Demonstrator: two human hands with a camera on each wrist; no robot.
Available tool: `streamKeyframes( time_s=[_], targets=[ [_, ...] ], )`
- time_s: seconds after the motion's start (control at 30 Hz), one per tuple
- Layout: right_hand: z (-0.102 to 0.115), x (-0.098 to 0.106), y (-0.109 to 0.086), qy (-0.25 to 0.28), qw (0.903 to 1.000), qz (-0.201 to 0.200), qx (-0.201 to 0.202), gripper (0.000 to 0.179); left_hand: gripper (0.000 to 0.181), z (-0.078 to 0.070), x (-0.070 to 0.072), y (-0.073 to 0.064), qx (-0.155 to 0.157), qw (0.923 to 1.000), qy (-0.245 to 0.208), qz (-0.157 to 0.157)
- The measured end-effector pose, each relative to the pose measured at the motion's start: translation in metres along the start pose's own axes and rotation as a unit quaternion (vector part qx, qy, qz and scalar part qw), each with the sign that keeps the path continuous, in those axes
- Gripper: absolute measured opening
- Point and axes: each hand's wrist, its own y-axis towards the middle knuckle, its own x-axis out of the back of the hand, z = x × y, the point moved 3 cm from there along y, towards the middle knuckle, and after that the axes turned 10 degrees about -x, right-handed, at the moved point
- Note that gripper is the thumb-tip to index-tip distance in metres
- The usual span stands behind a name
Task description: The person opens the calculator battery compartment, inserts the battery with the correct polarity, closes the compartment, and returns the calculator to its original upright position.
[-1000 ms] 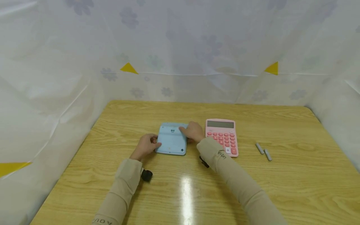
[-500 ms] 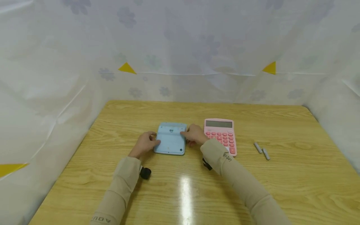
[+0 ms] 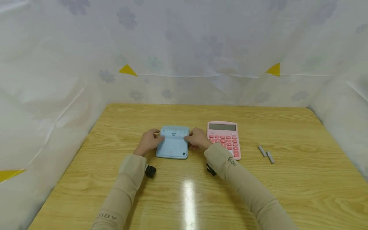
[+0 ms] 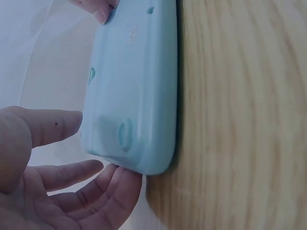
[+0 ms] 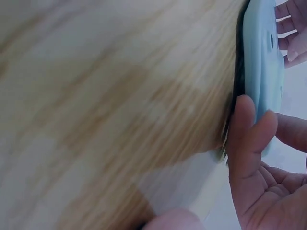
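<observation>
A light blue calculator (image 3: 172,145) lies face down on the wooden table, its back panel and a small battery-cover latch (image 3: 173,134) showing. My left hand (image 3: 148,140) is around its left edge. In the left wrist view the fingers (image 4: 122,191) touch the edge from the side and the thumb (image 4: 57,125) reaches over the back. On the opposite edge my right hand (image 3: 198,138) grips the calculator, thumb over the back and curled fingers (image 5: 244,115) against the side. The calculator's keys and screen are hidden underneath.
Just right of my right hand lies a pink calculator (image 3: 222,131), face up and partly covered by the sleeve. Farther right, two grey batteries (image 3: 262,150) rest on the wooden table (image 3: 304,137). A white patterned sheet (image 3: 184,89) hangs behind the table and along both sides.
My left hand has moved farther up the blue calculator's left edge. The right hand has shifted slightly down the right edge, its thumb drawing back from the panel. The pink calculator and batteries stay put.
</observation>
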Motion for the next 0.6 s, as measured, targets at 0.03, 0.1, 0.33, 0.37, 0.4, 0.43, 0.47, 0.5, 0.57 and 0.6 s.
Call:
streamKeyframes(
  time_s=[0.03, 0.1, 0.33, 0.37, 0.4, 0.43, 0.47, 0.5, 0.57, 0.6],
  targets=[
    [0.000, 0.000, 0.000, -0.001, 1.0000, -0.002, 0.001, 0.022, 0.049, 0.000, 0.000, 0.001, 0.002, 1.0000, 0.001, 0.001],
    [0.000, -0.001, 0.000, -0.007, 0.9999, -0.006, 0.005, 0.022, 0.052, 0.000, -0.002, 0.002, 0.005, 1.0000, 0.006, 0.004],
    [0.000, -0.001, -0.003, -0.018, 0.9996, -0.016, 0.017, 0.023, 0.066, -0.008, -0.006, 0.010, 0.010, 0.9967, 0.081, 0.002],
    [0.000, -0.001, -0.003, -0.019, 0.9995, -0.017, 0.018, 0.023, 0.065, -0.010, -0.006, 0.010, 0.012, 0.9962, 0.087, -0.001],
    [0.000, -0.001, -0.003, -0.020, 0.9994, -0.018, 0.021, 0.023, 0.064, -0.011, -0.007, 0.011, 0.014, 0.9957, 0.092, -0.004],
    [0.000, -0.001, -0.003, -0.021, 0.9993, -0.019, 0.023, 0.023, 0.063, -0.012, -0.008, 0.012, 0.018, 0.9957, 0.091, -0.007],
    [0.000, -0.001, -0.003, -0.021, 0.9992, -0.019, 0.027, 0.024, 0.061, -0.012, -0.009, 0.012, 0.023, 0.9955, 0.092, -0.010],
    [0.000, -0.001, -0.003, -0.020, 0.9992, -0.020, 0.030, 0.024, 0.059, -0.013, -0.009, 0.013, 0.028, 0.9953, 0.092, -0.012],
    [-0.001, -0.001, -0.003, -0.019, 0.9989, -0.021, 0.037, 0.024, 0.058, -0.013, -0.011, 0.014, 0.041, 0.9943, 0.098, -0.015],
    [-0.001, -0.001, -0.003, -0.018, 0.9988, -0.022, 0.039, 0.024, 0.057, -0.013, -0.012, 0.014, 0.047, 0.9936, 0.101, -0.014]
  ],
)
